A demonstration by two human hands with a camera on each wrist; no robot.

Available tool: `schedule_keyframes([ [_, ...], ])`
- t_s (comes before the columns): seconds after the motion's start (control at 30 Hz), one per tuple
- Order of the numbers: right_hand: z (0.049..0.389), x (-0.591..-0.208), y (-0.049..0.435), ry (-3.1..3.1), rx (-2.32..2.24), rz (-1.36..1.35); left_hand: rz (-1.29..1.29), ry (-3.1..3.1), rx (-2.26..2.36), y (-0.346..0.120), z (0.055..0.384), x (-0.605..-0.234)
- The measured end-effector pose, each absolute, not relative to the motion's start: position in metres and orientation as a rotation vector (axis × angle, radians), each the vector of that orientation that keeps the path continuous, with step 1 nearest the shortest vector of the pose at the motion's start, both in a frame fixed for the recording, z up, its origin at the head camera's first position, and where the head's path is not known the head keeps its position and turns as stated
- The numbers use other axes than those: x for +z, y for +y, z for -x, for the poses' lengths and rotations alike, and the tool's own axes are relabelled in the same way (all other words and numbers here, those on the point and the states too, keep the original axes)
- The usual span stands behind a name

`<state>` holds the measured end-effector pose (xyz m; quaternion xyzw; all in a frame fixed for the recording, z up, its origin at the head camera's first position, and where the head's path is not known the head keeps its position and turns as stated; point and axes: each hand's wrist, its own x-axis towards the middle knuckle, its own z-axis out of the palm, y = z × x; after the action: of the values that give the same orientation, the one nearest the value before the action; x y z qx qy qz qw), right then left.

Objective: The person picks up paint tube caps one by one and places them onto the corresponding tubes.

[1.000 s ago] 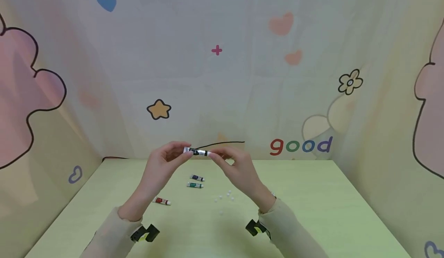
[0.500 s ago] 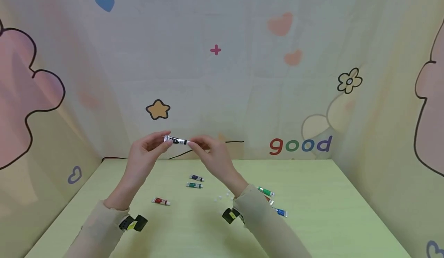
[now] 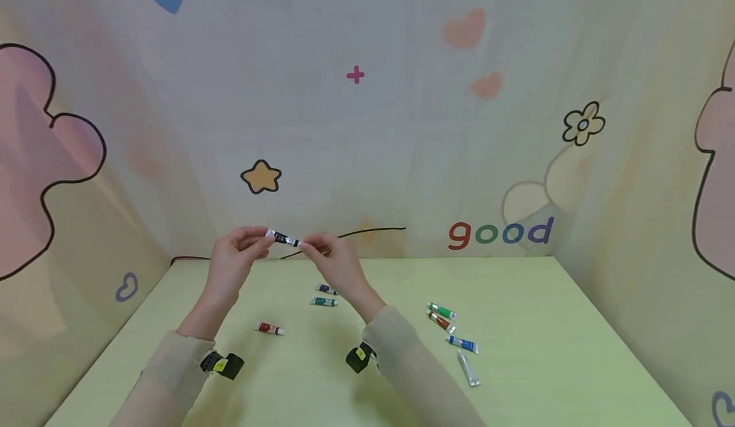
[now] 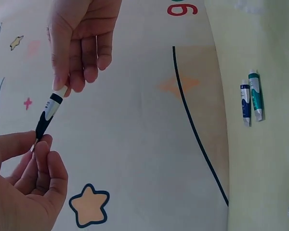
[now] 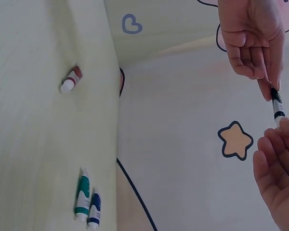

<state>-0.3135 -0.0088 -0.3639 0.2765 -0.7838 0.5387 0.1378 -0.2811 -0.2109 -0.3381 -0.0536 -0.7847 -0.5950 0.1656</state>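
A small paint tube point(image 3: 284, 238) with a black and white label is held up in the air between both hands, tilted a little down to the right in the head view. My left hand point(image 3: 230, 258) pinches its flat tail end between thumb and fingers. At the other end, the thumb and fingertips of my right hand point(image 3: 339, 267) pinch the white cap point(image 4: 60, 90). The left wrist view shows the dark band of the tube just below that cap. In the right wrist view the tube point(image 5: 278, 103) runs between the two hands.
On the table point(image 3: 528, 350) lie a red tube point(image 3: 269, 329), a dark green tube point(image 3: 324, 302) and a dark blue tube point(image 3: 326, 289), partly behind the right hand. Right of the arm are green point(image 3: 442, 311), red-brown point(image 3: 441, 322), blue point(image 3: 462, 344) and silvery point(image 3: 468, 369) tubes.
Both hands have moved left with the paint tube, still gripping its two ends. The right forearm now covers the small white bits on the table, and the tubes at the right have come into view.
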Motion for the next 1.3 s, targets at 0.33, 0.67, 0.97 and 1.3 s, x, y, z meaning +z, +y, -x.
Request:
schedule_keyframes([
  [0.33, 0.326, -0.394, -0.019, -2.405, 1.658, -0.768, 0.027, -2.35, -1.667, -0.226, 0.296, -0.372],
  [0.67, 0.329, -0.425, -0.035, -2.536, 1.672, -0.69, -0.074, -2.462, -1.656, -0.24, 0.307, -0.402],
  [0.97, 0.332, -0.447, -0.041, -2.676, 1.636, -0.664, -0.115, -2.558, -1.641, -0.251, 0.314, -0.431],
  [1.3, 0.33, -0.469, -0.044, -2.782, 1.678, -0.635, -0.096, -2.677, -1.608, -0.259, 0.319, -0.461],
])
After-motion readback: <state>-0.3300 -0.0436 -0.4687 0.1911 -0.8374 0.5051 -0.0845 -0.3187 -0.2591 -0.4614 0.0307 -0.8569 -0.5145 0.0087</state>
